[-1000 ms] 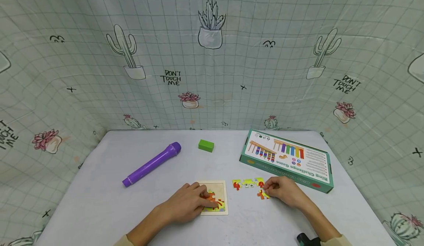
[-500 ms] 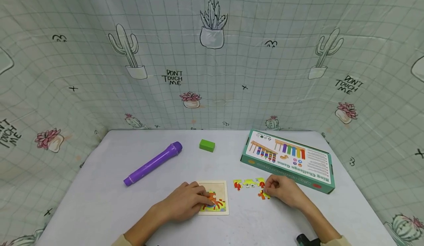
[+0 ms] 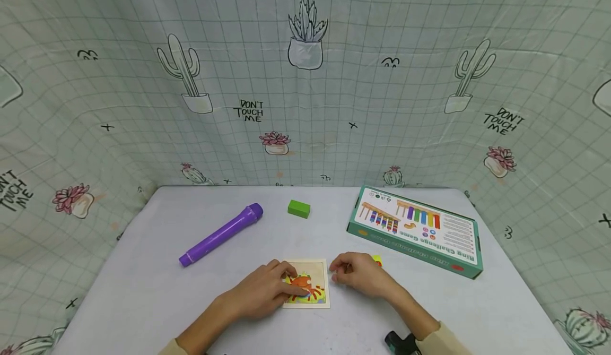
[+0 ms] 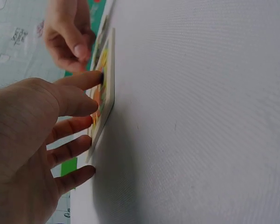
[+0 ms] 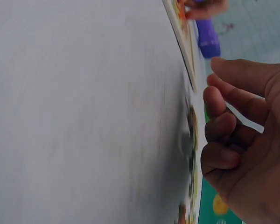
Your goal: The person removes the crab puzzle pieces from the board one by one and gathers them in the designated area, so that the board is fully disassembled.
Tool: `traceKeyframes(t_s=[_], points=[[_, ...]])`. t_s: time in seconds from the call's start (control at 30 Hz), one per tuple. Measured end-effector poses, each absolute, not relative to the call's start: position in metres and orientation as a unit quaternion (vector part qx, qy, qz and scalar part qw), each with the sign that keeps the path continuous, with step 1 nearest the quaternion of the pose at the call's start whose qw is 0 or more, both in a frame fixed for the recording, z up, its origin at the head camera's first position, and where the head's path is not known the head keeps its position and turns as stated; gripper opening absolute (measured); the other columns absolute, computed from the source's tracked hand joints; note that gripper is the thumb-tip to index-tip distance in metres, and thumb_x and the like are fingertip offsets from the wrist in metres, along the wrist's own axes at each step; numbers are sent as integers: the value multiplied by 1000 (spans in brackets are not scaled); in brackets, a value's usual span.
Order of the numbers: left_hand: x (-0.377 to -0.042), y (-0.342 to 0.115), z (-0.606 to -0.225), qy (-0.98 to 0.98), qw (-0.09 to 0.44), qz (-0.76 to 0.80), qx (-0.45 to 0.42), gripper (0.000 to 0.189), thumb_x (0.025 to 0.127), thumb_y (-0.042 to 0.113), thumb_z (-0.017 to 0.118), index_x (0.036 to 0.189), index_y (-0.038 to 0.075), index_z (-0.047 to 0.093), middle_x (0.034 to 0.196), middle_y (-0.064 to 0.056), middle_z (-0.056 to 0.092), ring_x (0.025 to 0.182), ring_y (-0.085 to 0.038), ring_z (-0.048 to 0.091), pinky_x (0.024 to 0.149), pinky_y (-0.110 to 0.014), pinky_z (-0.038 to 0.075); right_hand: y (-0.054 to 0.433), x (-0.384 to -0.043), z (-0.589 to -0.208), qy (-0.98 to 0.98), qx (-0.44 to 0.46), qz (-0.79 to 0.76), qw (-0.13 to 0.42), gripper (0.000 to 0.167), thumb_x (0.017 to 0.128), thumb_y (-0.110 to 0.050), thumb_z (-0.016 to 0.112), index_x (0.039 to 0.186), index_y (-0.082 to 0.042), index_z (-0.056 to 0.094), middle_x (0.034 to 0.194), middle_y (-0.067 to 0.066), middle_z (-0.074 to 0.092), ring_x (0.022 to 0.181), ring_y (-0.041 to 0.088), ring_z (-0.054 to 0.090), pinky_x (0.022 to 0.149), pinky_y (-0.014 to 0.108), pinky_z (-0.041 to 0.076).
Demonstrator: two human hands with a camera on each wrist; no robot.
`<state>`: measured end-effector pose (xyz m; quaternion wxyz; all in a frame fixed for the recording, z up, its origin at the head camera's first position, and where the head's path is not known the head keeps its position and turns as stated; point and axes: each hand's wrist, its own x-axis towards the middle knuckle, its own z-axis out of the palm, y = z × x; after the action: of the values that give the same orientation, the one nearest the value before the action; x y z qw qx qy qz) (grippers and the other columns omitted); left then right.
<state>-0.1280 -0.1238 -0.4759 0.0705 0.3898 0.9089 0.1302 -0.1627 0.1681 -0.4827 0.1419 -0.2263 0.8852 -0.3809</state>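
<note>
Puzzle board (image 3: 316,270) lay flat on the worktop (image 3: 133,291), almost square, without clear long axis; its sides ran straight ahead and across, with bare wood toward the far right. The left hand (image 3: 260,289) was nearer, its spread fingers resting on the orange picture (image 3: 315,295). Just beside the right rim, the right hand (image 3: 360,275) had fingers loosely curled, thumb and forefinger apart, nothing visible between; the board was to its left. Beyond this hand showed part of one yellow piece (image 3: 377,260).
</note>
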Motion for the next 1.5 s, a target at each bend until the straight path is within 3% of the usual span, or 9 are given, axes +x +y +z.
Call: traceKeyframes(t_s=[0.2,0.4,0.67,1.5], points=[[-128,-126,-476,901,66,142,404,46,97,14,63,129,46,66,133,0,55,115,-19,49,92,-39,46,142,-163,-486,879,-273,-353,165,27,89,-22,76,114,-10,73,77,-7,55,66,4,48,62,22,39],[-128,-126,-475,903,49,117,410,44,96,15,64,128,46,67,127,2,58,111,-16,51,83,-31,45,127,-161,-486,885,-291,-324,166,40,87,-26,78,123,-10,72,75,-9,51,65,3,44,61,21,36],[-128,-126,-474,902,48,102,416,44,96,18,66,128,47,66,122,5,60,108,-15,51,78,-26,42,121,-160,-485,885,-285,-326,171,34,89,-21,76,121,-9,72,73,-9,53,63,2,46,59,21,37],[-127,-124,-472,905,60,96,409,48,95,17,65,128,51,64,123,5,58,109,-15,49,80,-31,42,116,-162,-486,879,-254,-367,167,23,89,-20,74,111,-14,70,73,-8,57,60,4,49,57,22,39]])
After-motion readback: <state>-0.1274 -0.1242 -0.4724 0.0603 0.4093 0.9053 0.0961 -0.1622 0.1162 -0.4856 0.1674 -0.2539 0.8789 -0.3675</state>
